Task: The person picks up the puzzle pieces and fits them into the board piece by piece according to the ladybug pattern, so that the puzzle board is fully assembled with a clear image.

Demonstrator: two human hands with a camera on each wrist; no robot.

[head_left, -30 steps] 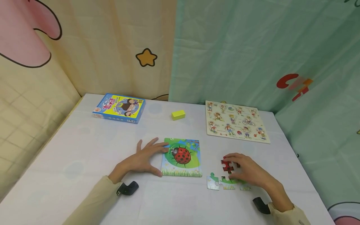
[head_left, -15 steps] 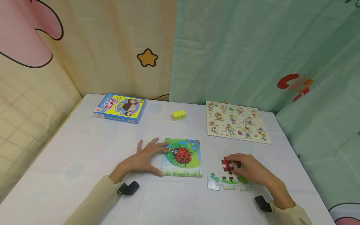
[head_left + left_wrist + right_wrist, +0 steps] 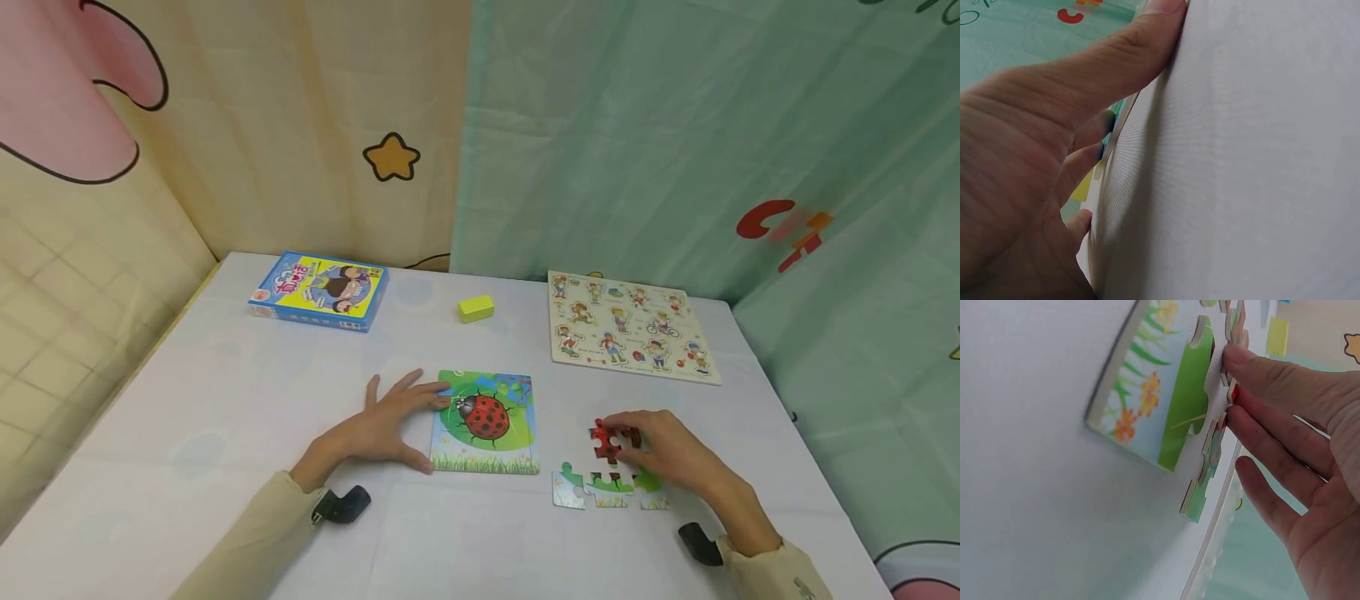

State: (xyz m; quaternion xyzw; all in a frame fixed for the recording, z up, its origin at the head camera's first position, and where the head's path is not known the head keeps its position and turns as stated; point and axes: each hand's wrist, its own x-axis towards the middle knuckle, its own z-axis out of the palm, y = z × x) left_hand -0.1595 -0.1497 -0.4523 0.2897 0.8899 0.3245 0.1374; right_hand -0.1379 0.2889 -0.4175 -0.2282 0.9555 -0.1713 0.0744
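Observation:
My left hand (image 3: 378,427) lies with fingers spread at the left edge of a square ladybug picture board (image 3: 486,425); its fingertips and thumb touch the board. To the right, my right hand (image 3: 667,450) is over red-and-black jigsaw puzzle pieces (image 3: 606,442). Its thumb and fingers pinch a red jigsaw puzzle piece (image 3: 1233,394), mostly hidden by the hand. In front of it lies a row of green and flowered puzzle pieces (image 3: 567,490), apart from one another. A flowered corner piece (image 3: 1141,394) appears large in the right wrist view.
A blue and yellow box (image 3: 322,292) lies at the back left of the white table (image 3: 465,542). Near the back middle is a yellow-green block (image 3: 476,309). A board with children figures (image 3: 633,327) lies at the back right, before the curtain (image 3: 660,167).
My right hand has shifted slightly right, and its thumb has drawn back from the front row toward the fingers, exposing more of the green pieces. My left hand stays put.

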